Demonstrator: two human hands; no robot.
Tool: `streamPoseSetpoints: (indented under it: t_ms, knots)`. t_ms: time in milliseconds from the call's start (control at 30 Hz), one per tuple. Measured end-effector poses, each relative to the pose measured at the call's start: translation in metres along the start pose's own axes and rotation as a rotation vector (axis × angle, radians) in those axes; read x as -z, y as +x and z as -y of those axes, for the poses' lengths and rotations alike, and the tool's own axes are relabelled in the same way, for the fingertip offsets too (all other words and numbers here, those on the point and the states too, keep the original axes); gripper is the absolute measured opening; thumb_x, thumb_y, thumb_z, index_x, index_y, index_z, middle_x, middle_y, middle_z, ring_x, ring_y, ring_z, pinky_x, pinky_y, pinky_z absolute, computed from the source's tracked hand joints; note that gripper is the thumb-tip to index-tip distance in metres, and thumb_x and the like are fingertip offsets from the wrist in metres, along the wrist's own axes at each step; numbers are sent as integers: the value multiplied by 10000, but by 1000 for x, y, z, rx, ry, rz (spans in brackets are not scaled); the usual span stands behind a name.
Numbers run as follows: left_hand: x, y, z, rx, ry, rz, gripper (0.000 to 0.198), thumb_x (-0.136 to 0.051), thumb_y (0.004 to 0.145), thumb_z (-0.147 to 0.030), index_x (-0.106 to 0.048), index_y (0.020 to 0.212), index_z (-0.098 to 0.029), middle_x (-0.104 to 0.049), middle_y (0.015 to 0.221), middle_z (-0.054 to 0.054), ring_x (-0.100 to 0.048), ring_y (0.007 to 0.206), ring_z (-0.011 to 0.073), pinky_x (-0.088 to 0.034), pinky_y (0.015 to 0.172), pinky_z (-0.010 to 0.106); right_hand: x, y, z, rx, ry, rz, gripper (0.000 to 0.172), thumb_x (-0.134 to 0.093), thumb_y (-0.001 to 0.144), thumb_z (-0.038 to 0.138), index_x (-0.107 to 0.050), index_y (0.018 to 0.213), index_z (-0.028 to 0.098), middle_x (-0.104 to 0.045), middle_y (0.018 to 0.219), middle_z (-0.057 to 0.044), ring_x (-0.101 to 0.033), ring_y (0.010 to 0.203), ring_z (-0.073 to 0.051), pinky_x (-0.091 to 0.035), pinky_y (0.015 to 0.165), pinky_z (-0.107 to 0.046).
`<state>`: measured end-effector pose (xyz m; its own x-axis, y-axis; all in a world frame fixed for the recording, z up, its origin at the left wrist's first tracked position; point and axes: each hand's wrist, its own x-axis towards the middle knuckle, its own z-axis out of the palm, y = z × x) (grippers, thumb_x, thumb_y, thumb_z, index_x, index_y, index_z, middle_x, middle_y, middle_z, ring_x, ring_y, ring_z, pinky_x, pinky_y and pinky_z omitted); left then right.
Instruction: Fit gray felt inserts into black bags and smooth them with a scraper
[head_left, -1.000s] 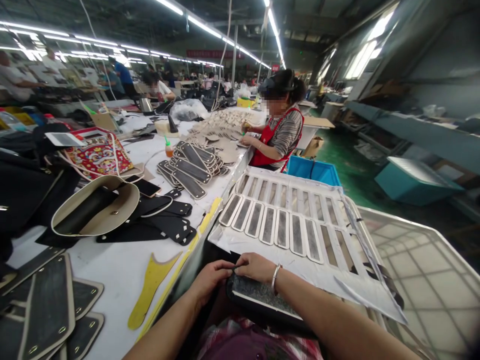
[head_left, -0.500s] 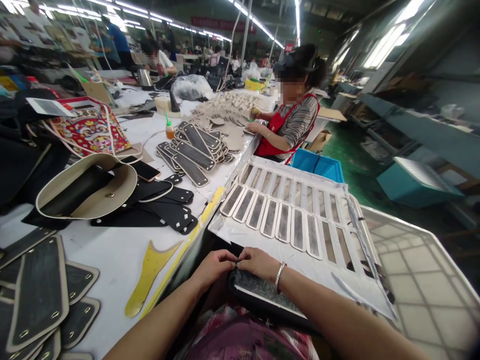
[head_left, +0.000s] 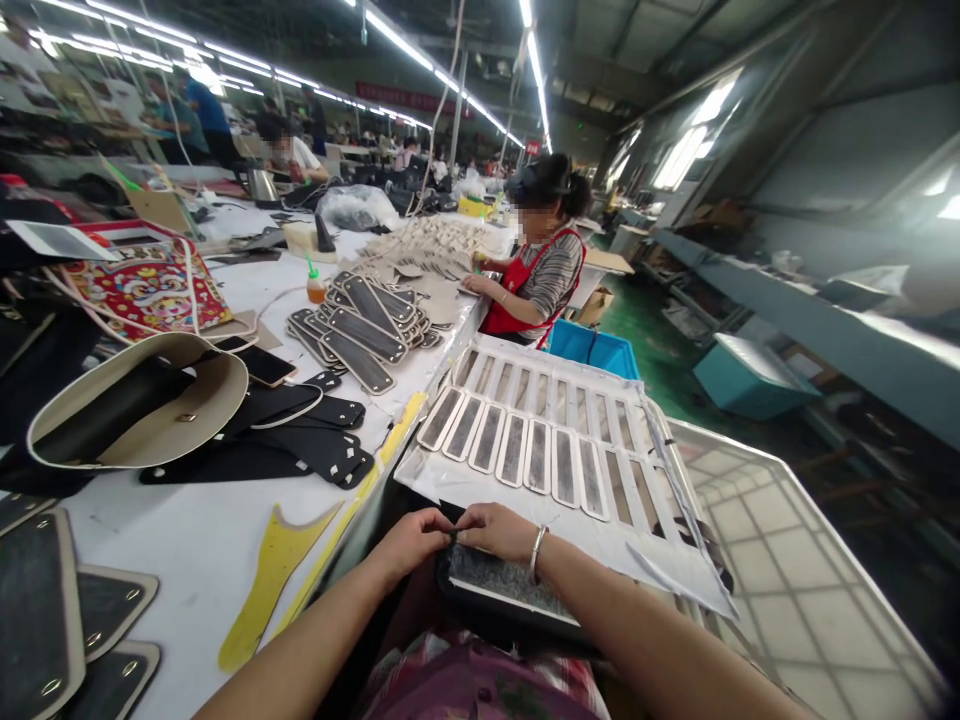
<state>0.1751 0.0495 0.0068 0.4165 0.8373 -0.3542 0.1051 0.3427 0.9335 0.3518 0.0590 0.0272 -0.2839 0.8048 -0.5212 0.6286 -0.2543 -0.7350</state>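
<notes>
My left hand (head_left: 415, 541) and my right hand (head_left: 496, 531) meet fingertip to fingertip just above my lap. Both pinch at the upper left corner of a black piece with a mottled grey panel (head_left: 514, 582) and a pale strip along its near side. The fingers cover most of that corner, so its details are hidden. The right forearm, with a silver bangle (head_left: 538, 552) at the wrist, crosses over the piece. Just beyond my hands lies a white slotted sheet (head_left: 480, 492) bearing a row of grey strips with pale borders (head_left: 513, 450).
On the white table to my left are a yellow template (head_left: 274, 580), riveted dark straps (head_left: 37, 610), a cream-and-black curved band (head_left: 142, 400), a phone (head_left: 259, 360) and a glue bottle (head_left: 315, 285). A co-worker (head_left: 536, 275) sits beyond. A white mesh crate (head_left: 757, 500) stands right.
The camera view has turned slightly right and up, shifting the surroundings leftward. Both hands keep their pinch at the same corner of the black piece.
</notes>
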Motion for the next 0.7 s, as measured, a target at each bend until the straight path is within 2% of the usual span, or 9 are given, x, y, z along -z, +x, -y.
streamPoseSetpoints:
  t_ms: [267,533,700]
  knots:
    - [1,-3,5,58,-106,11,229,-621,584,-224,-621,794,-133,-568,625,-30,-473,578,95,-341,575,222,0,3,3,2,40,18,117,-654,676,221,-654,768,149,-598,637,22,-511,595,-95,-388,554,-203]
    - [-3,4,9,63,-83,-54,150,-572,569,-162,-608,714,-146,-555,592,-35,-473,559,102,-334,548,223,-2,4,12,-32,-47,-37,80,-630,628,151,-634,707,140,-514,530,47,-438,513,-82,-315,477,-203]
    - [-8,6,7,19,-28,-89,90,-566,558,-122,-593,640,-150,-555,600,-34,-488,602,115,-348,570,225,-10,1,14,-37,-77,-99,113,-606,617,129,-622,727,146,-523,575,42,-458,554,-93,-316,493,-205]
